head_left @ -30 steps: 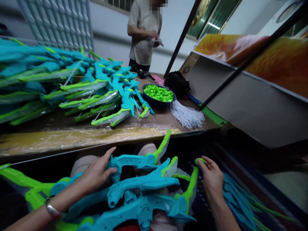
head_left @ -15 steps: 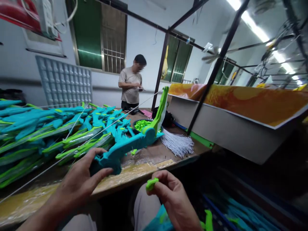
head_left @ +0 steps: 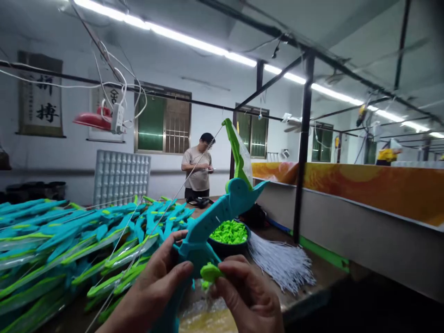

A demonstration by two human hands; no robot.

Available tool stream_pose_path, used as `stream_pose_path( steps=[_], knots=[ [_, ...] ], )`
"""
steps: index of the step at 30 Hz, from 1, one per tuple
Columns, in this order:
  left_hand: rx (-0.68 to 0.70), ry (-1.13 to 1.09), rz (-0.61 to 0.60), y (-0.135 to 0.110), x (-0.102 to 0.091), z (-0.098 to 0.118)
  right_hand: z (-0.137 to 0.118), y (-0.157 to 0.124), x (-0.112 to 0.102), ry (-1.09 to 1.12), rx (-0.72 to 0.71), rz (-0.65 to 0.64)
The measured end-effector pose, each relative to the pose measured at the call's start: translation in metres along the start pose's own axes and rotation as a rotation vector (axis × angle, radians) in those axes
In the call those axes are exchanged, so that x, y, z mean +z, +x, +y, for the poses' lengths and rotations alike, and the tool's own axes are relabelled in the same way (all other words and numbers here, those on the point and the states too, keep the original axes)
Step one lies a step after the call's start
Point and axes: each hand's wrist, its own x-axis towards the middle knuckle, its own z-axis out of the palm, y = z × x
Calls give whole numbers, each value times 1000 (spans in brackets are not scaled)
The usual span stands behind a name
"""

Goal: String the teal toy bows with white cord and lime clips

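My left hand [head_left: 157, 286] grips the middle of a teal toy bow [head_left: 218, 215], held up in front of me. Its green limb [head_left: 237, 152] points upward and a thin string runs from the tip down to the lower left. My right hand [head_left: 248, 293] pinches a small green plastic piece [head_left: 210, 272] against the bow's grip, right beside my left thumb. Behind the bow stands a dark bowl [head_left: 231, 247] filled with several more green pieces.
A big pile of teal and green bows [head_left: 69, 240] covers the table's left. A bundle of white strings [head_left: 282, 263] lies right of the bowl. A person in a beige shirt [head_left: 197, 169] stands at the far end. A long orange-topped board [head_left: 347, 203] runs along the right.
I lifted the bow from my lap to chest height and my view tilted up. My right hand brought the green piece from below up to the bow's grip.
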Motion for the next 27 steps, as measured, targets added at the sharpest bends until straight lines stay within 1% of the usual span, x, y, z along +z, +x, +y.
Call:
stream_pose_path(
  steps=[3,5,9,11,13,14,15,17,19,20,21,22,25,26,27],
  knots=[
    [57,-9,33,3,9,-2,0,10,6,-164,-163,58],
    [66,15,82,3,15,-5,1,13,6,-244,-232,69],
    [129,29,148,1,24,-12,0,13,3,-329,-259,43],
    [150,39,167,1,28,-15,-2,14,2,-381,-262,59],
    [149,39,203,0,31,-15,-1,16,-1,-385,-283,80],
    [144,35,223,0,33,-15,0,18,-2,-359,-287,68],
    [140,37,239,-1,34,-15,2,20,-5,-322,-271,38],
    [146,79,271,-3,36,-14,6,24,-12,-246,-174,-75],
    [179,176,319,-6,36,-13,11,26,-20,-206,-37,-215],
    [198,223,339,-8,36,-13,13,27,-23,-196,8,-263],
    [211,265,355,-10,36,-14,15,26,-26,-193,24,-286],
    [220,304,369,-12,35,-14,17,25,-26,-200,14,-280],
    [252,403,412,-16,33,-15,18,20,-20,-258,-57,-165],
    [263,438,427,-17,32,-14,17,18,-17,-280,-70,-147],
    [267,474,428,-16,31,-14,16,18,-13,-299,-68,-163]
  ],
)
